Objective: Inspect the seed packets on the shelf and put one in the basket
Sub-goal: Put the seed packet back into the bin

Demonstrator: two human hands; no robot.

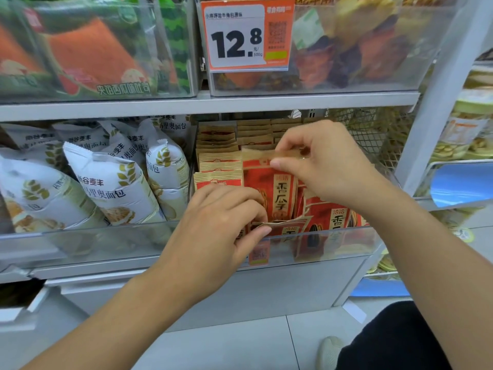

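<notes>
While the red seed packet [269,188] stands upright in the clear shelf bin [333,244], the right hand [320,166] pinches its top edge and the left hand [226,222] pinches its bottom corner; its long axis runs vertical, so it lifts straight up.

My forearms [149,311] are bare, no sleeves; black trousers [394,340] and a pale shoe [329,351] show below.
</notes>
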